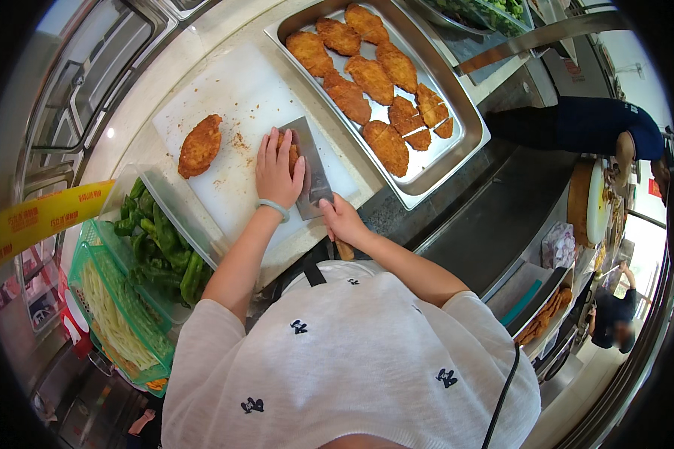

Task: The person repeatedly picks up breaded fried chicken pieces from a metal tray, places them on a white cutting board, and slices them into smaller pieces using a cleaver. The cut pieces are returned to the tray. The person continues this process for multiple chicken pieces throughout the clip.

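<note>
My left hand point(279, 171) lies over a breaded fried cutlet point(293, 160) on a white cutting board point(241, 73), holding it beside the blade. Fingers and cleaver hide much of that cutlet. In my right hand point(345, 221) is the wooden handle of a cleaver point(314, 168), whose broad blade stretches along the cutlet's right side. The thumb of my left hand touches or nearly touches the blade. Another whole fried cutlet point(200, 146) rests further left on the board, with brown crumbs scattered between the two.
A steel tray point(480, 132) at the right holds several cutlets, some cut into pieces. A clear bin of green peppers point(163, 236) and a green basket of pale shredded vegetable point(109, 303) stand at the left. Two people point(601, 129) are at the far right.
</note>
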Tool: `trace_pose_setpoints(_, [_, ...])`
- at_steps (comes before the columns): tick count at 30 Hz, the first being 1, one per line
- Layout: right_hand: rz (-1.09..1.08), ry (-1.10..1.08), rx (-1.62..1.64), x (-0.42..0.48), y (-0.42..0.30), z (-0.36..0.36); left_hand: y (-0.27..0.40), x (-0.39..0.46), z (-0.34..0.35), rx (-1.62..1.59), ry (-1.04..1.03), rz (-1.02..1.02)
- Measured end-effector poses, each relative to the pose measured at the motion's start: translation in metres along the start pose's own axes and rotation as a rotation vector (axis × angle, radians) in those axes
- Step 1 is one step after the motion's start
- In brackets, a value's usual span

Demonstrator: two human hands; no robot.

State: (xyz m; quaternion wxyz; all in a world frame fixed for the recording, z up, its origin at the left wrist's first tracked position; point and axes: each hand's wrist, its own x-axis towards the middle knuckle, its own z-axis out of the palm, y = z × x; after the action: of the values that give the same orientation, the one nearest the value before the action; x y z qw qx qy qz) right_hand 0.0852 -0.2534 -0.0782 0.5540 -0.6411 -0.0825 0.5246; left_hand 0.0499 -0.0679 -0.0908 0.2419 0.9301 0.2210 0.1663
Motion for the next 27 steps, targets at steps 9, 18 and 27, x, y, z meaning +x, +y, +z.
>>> trace_pose_setpoints(9, [0.090, 0.002, -0.028, -0.023, -0.068, -0.026, 0.053, 0.039, -0.011, -0.229, 0.163, -0.074])
trace_pose_setpoints(18, [-0.051, 0.045, -0.191, 0.026, -0.191, -0.143, 0.118, 0.184, 0.037, -0.288, 0.354, -0.054])
trace_pose_setpoints(27, [-0.050, -0.021, -0.218, 0.113, -0.187, -0.197, 0.100, 0.234, 0.120, -0.272, 0.228, -0.455])
